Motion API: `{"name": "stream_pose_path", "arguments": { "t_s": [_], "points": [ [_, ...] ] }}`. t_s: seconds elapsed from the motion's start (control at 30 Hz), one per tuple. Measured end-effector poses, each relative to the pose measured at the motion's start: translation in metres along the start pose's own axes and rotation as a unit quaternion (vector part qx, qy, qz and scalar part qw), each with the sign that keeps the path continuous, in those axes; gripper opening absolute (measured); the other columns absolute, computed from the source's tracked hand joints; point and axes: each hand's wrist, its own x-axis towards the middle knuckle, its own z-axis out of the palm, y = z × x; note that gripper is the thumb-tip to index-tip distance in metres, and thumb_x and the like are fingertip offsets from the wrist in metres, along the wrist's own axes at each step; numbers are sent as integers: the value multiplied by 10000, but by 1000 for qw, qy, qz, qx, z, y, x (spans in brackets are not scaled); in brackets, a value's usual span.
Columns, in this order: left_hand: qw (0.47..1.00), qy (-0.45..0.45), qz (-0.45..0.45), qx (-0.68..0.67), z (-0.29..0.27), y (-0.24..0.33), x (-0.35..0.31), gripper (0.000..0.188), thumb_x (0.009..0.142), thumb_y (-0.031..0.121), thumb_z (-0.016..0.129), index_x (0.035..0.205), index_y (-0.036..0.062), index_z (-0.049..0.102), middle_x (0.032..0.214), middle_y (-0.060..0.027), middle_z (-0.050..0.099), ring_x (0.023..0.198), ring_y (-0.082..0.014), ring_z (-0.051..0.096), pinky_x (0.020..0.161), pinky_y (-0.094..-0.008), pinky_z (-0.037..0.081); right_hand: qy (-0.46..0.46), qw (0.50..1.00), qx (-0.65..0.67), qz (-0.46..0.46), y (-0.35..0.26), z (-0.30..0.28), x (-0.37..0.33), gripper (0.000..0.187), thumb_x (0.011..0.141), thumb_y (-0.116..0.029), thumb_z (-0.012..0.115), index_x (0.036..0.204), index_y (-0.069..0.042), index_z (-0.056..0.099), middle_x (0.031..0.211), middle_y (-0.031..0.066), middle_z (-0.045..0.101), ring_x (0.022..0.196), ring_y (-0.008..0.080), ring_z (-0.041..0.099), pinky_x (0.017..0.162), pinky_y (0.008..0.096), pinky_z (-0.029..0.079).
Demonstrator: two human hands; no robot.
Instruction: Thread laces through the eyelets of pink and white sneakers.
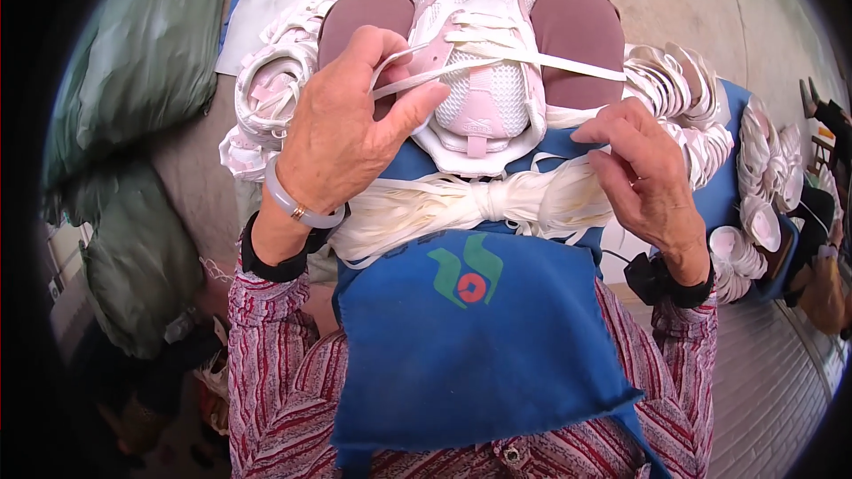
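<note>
Off to the left, a bulging green sack (133, 62) is lying on the floor. A blue apron (426, 364) is covering the person's lap, and stacked pink-and-white shoe uppers (679, 84) are sitting to the right. Between the hands, slightly beyond them, a pink-and-white sneaker upper (484, 80) is resting with its long axis running away from the body, toe outward, tongue nearer. A tied bundle of white laces (484, 200) is lying crosswise below it. The left hand (351, 115) (a pale bangle (293, 200) is circling its wrist) is hovering nearer the eyelets; its thumb and forefinger are standing apart, though I cannot tell whether hidden fingers are clamping anything. The right hand (643, 177) is hanging farther off, fingers loosely curled and separated. A flat white shoelace (577, 64) is crossing the upper, one length looping through the left hand's gap, another extending rightward.
</note>
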Motion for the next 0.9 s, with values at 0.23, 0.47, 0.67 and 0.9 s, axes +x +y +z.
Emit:
{"name": "stream_pose_path", "arguments": {
  "t_s": [0.23, 0.47, 0.67, 0.9],
  "points": [
    [992, -11, -76, -96, 4, -9, 10, 204, 898, 182, 637, 883, -15, 587, 702, -66, 587, 637, -128, 551, 572, -266, 450, -109, 993, -42, -20, 0, 9, -11, 182, 738, -41, 690, 909, -78, 644, 968, 89, 544, 707, 268, 607, 604, 361, 493],
    [975, -101, -135, -143, -10, -17, 12, 236, 933, 214, 577, 894, -18, 595, 666, -31, 556, 621, -90, 507, 573, -260, 430, -9, 991, 104, 86, -10, -2, 0, 60, 803, 11, 628, 853, 6, 597, 778, 96, 581, 668, 193, 583, 596, 298, 466],
    [993, -105, -47, 21, -15, -31, 23, 244, 967, 246, 554, 918, 8, 578, 747, 45, 501, 696, -50, 434, 620, -204, 374, 43, 992, -77, 92, 6, 3, 0, 141, 802, 26, 623, 936, -19, 619, 821, 110, 591, 678, 229, 594, 603, 336, 481],
    [994, 73, 31, -70, -10, -3, 5, 249, 995, 201, 487, 973, -11, 616, 780, 13, 544, 701, -72, 467, 637, -195, 384, 109, 992, -65, 17, -1, 17, 21, 289, 773, 10, 666, 1055, -32, 620, 1055, 96, 569, 676, 193, 613, 565, 287, 491]
  ]
}}
